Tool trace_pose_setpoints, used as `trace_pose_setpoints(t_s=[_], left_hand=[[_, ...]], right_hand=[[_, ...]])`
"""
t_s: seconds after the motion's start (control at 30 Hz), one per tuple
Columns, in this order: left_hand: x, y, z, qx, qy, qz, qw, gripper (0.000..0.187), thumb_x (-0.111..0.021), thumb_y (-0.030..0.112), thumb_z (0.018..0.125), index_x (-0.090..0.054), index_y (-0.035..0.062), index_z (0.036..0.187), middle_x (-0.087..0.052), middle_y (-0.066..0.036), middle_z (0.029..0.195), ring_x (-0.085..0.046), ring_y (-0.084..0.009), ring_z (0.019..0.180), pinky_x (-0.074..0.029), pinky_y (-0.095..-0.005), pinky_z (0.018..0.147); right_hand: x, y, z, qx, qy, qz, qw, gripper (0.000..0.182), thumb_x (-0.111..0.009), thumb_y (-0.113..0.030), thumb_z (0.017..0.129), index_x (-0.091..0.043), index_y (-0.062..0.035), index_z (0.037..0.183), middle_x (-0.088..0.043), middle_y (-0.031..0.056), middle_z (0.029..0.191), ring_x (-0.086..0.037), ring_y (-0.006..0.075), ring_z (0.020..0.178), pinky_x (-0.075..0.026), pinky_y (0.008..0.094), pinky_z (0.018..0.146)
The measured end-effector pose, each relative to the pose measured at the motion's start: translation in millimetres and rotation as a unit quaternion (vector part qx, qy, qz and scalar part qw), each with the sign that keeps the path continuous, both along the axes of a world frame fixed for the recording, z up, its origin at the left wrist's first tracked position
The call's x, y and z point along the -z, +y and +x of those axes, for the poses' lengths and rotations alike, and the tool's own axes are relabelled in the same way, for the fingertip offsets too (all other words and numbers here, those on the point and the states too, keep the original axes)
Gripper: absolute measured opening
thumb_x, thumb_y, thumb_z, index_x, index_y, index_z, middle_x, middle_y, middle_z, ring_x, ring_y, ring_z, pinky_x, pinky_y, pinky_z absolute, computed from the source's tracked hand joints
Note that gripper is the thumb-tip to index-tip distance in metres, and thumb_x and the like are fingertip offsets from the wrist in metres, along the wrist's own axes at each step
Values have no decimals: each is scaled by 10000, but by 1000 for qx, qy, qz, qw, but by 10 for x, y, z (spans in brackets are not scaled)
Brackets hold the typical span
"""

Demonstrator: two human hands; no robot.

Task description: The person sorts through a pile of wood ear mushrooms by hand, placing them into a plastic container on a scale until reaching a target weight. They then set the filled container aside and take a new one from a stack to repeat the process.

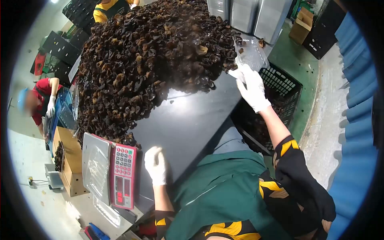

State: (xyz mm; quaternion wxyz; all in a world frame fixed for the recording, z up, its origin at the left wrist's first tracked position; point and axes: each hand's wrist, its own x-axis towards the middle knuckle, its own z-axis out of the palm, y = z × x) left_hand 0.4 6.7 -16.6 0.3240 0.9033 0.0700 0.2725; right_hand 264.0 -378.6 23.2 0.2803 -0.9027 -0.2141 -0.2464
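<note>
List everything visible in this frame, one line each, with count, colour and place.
dried fungus pile: one heap, dark brown, far half of the table
table: one, black, centre
clear plastic tray: one, transparent, held at the heap's right edge
scale: one, red keypad, clear tray on its platform, table's near left corner
crate: one, black, on the floor right of the table
cardboard box: one, brown, left of the scale
co-workers: two, one in red at left, one in yellow at top
right hand: white glove, holding the clear plastic tray
left hand: white glove, resting on the table beside the scale
</note>
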Motion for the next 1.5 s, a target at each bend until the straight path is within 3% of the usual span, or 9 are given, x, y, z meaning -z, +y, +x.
trace_pose_setpoints(t_s=[0.2, 0.47, 0.53, 0.63, 0.8, 1.07, 1.2, 1.37, 1.5], left_hand=[[-153, -165, 477, 3, 57, -118, 991, 219, -654, -52, 961, -724, 22, 1155, -715, -92, 1155, -686, -187, 1061, -531, -319, 993], [-271, -710, 1058, 2, 71, -99, 993, 419, -699, 0, 948, -626, 20, 1360, -637, -140, 1349, -633, -247, 1227, -489, -364, 1078], [-277, -720, 1079, -4, 84, -68, 994, 700, -771, 58, 899, -474, 25, 1531, -492, -174, 1544, -485, -322, 1420, -378, -424, 1196], [-389, -814, 1185, -14, 126, -96, 987, 1053, -874, 204, 808, -253, -1, 1633, -305, -227, 1669, -305, -372, 1540, -230, -467, 1275], [-195, -788, 1169, -60, 167, -11, 984, 1375, -955, 373, 676, -80, -56, 1647, -175, -299, 1699, -189, -423, 1581, -147, -492, 1300], [-39, -717, 736, -74, 147, -25, 986, 1313, -951, 353, 680, -148, -72, 1628, -263, -311, 1665, -291, -438, 1543, -243, -488, 1273], [7, -696, 678, -72, 120, 65, 988, 1240, -932, 364, 726, -193, -52, 1631, -286, -290, 1668, -316, -442, 1530, -253, -499, 1260], [-81, -713, 697, -49, 121, 87, 988, 1197, -909, 362, 758, -204, -31, 1642, -288, -259, 1682, -312, -434, 1531, -236, -504, 1258], [-78, -702, 688, -52, 136, 81, 986, 1213, -918, 372, 742, -210, -29, 1642, -277, -258, 1688, -303, -430, 1535, -237, -505, 1257]], right_hand=[[167, 701, 1252, -57, -13, 221, 974, 456, -659, -131, 954, -614, -38, 1399, -629, 209, 1407, -602, 374, 1309, -466, 431, 1134], [387, 1427, 1244, 40, -54, 66, 996, 522, -657, -433, 926, -672, -139, 1357, -564, 247, 1441, -557, 428, 1275, -474, 485, 1077], [263, 1465, 1026, -85, 65, 58, 993, 521, -661, -453, 895, -689, -196, 1347, -576, 200, 1442, -547, 399, 1254, -479, 489, 1039], [173, 1732, 546, -91, -40, 22, 995, 509, -667, -444, 871, -668, -323, 1365, -559, 135, 1469, -527, 353, 1208, -468, 511, 949], [242, 2183, 118, -308, -33, 18, 951, 424, -665, -414, 885, -682, -245, 1274, -551, 144, 1480, -519, 382, 1269, -462, 522, 973], [194, 2088, -293, -481, 27, 53, 874, 434, -673, -327, 885, -689, -218, 1304, -657, 80, 1342, -536, 299, 1288, -389, 511, 1126], [83, 1718, -179, -491, 84, 140, 856, 510, -712, -99, 819, -711, -160, 1326, -662, 130, 1388, -672, 327, 1089, -565, 447, 872], [-16, 1250, 178, -251, -36, 219, 942, 441, -632, 66, 773, -743, -48, 1185, -710, 206, 1272, -725, 356, 1103, -579, 392, 981], [166, 1110, 283, 35, 36, -17, 999, 528, -648, -230, 930, -591, -126, 1444, -540, 209, 1488, -498, 388, 1353, -363, 541, 1132]])
